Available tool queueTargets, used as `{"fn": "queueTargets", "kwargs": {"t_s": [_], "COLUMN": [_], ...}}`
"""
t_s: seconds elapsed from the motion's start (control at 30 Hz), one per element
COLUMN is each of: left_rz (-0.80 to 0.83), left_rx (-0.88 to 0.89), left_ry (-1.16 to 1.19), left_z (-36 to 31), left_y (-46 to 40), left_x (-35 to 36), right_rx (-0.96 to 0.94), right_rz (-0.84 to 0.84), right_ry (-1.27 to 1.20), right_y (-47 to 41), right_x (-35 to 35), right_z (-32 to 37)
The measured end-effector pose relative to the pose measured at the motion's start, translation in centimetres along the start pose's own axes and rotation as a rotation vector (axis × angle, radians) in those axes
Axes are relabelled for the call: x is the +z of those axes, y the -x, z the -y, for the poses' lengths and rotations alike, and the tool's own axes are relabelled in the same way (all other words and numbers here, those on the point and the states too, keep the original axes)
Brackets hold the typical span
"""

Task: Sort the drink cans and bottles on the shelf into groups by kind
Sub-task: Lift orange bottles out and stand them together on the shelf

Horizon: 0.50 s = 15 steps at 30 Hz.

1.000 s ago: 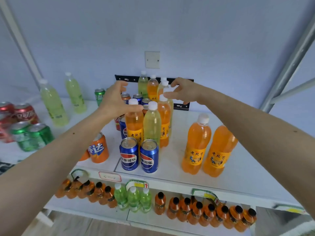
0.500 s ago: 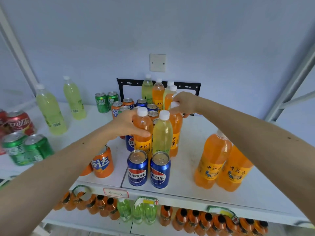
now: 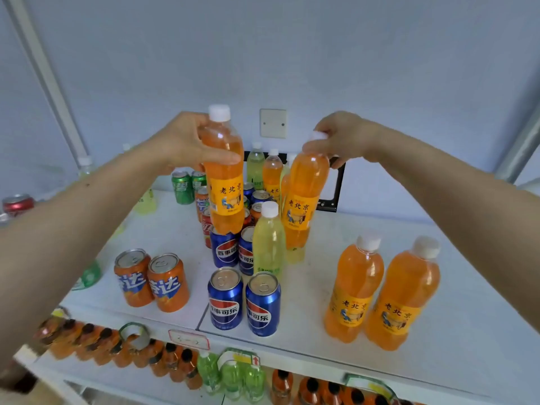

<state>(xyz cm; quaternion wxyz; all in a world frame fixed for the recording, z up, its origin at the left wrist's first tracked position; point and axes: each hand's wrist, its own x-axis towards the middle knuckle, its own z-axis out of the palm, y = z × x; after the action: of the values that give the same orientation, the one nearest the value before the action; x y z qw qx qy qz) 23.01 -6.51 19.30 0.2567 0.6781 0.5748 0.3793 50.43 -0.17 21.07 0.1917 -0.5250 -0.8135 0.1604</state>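
Your left hand grips one orange bottle lifted above the mixed cluster, and your right hand pinches another orange bottle by its cap. Carry both over to the orange pair standing at right (I judge), setting them down upright beside it.

Pale blue wall with white switch plate, metal shelf posts.

- Orange bottle gripped by the left hand: yellow label reads 老北京.
- Orange bottle held at the cap by the right hand: 老北京.
- Two standing orange bottles: 老北京.
- Front blue cans: 百事可乐.
- Orange cans: 达 legible.
- Shelf-edge tag: writing unreadable.
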Motion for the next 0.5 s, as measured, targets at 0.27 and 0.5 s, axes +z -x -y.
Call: {"fn": "queueTargets", "kwargs": {"t_s": [0.27,0.5], "left_rz": [-0.124,-0.033], "left_rx": [0.165,0.232], "left_ry": [0.027,0.101], "left_z": [-8.4,-12.8], "left_y": [-2.1,-5.0], "left_x": [1.4,8.4], "right_rx": [0.0,0.137], "right_rz": [-0.147,-0.257], "right_ry": [-0.078,-0.045], "right_y": [3.4,6.6], "right_x": [-7.6,-9.1], "right_z": [-1.7,-7.1]}}
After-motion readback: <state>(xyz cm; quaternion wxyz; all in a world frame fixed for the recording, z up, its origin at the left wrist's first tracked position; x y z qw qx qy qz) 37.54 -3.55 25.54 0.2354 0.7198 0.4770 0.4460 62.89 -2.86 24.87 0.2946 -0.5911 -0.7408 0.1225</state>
